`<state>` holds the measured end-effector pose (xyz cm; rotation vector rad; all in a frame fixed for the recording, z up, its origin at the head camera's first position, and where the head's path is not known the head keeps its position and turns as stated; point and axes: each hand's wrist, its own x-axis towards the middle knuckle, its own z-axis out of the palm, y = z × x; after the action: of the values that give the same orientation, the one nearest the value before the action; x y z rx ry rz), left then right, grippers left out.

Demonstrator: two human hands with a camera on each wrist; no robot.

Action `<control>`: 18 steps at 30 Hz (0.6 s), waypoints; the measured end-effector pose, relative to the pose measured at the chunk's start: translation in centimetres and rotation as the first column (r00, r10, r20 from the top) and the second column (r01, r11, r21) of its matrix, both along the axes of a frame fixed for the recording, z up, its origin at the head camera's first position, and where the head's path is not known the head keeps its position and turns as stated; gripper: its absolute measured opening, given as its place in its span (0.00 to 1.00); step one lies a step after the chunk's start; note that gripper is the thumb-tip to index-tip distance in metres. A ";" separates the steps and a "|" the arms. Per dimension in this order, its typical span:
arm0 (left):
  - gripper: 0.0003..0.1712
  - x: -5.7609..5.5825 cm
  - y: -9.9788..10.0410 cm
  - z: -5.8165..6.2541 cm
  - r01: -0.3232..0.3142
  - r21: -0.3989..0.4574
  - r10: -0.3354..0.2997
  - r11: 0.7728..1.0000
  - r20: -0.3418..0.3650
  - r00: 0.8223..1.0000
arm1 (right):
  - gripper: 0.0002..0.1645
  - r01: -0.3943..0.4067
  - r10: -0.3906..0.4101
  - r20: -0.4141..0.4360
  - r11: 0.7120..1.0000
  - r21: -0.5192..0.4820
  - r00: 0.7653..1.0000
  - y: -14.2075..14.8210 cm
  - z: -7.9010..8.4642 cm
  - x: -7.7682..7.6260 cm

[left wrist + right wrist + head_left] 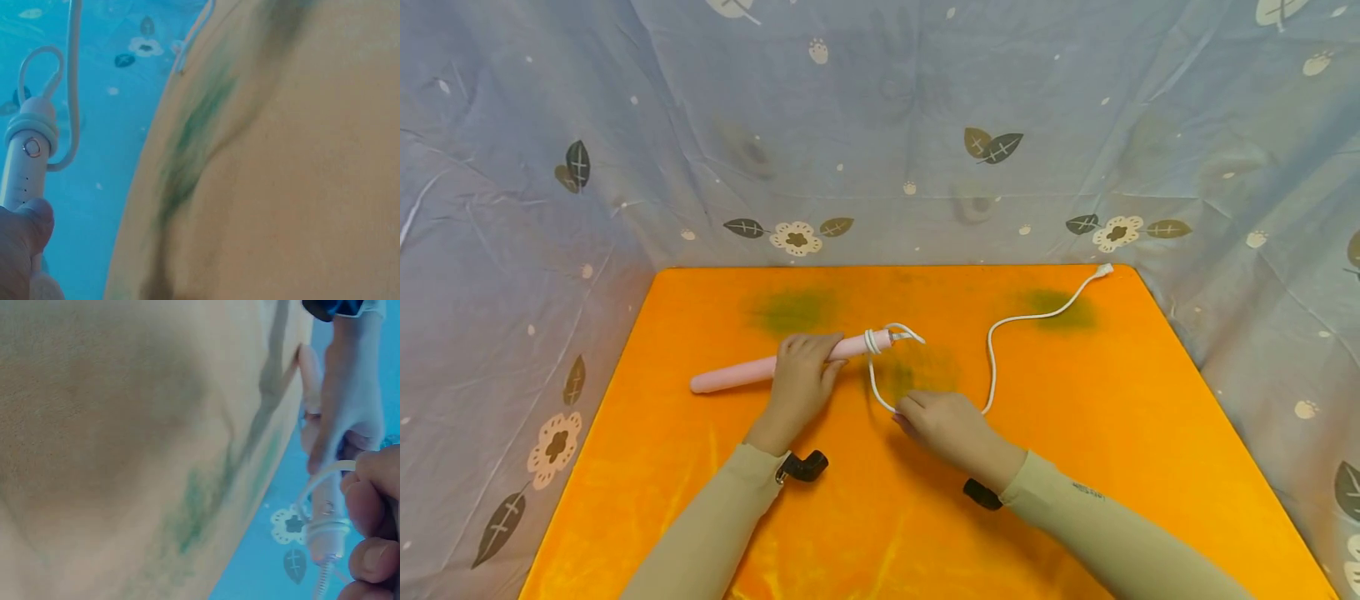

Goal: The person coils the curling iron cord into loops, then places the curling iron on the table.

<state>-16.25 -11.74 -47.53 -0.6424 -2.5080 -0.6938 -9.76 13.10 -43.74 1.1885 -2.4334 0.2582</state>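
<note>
A slim pink hair iron lies slantwise in my left hand, which grips it around the middle of its length. In the left wrist view, the thumb rests along the handle, below a round button and small dots. White cord is wound around the handle near its cord end, and a loop stands out past that end. My right hand pinches the cord between thumb and fingers, just right of the handle. In the right wrist view, the held cord curves from the fingertips to the windings.
The loose cord runs from the right hand to a white plug at the table's far right corner. An orange cloth with greenish patches covers the table. Patterned grey-blue curtains hang behind and at both sides.
</note>
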 end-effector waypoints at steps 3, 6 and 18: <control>0.23 -0.1 -0.2 -0.3 -0.015 0.001 0.015 1.000 0.004 1.000 | 0.11 -0.008 0.008 0.014 1.000 -0.003 1.000 0.2 0.6 0.3; 0.23 -0.2 -0.4 -0.4 -0.021 -0.014 0.021 1.000 0.010 1.000 | 0.10 -0.016 0.016 0.020 1.000 -0.003 1.000 0.4 1.0 0.5; 0.22 0.8 0.2 -1.1 0.049 -0.152 -0.036 0.987 0.091 0.995 | 0.03 -0.071 0.069 -0.078 0.997 -0.026 0.995 0.4 4.0 -1.4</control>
<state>-15.48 -11.58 -48.66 -0.7365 -2.6556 -0.5584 -11.11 13.52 -39.72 1.2501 -2.3172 0.2617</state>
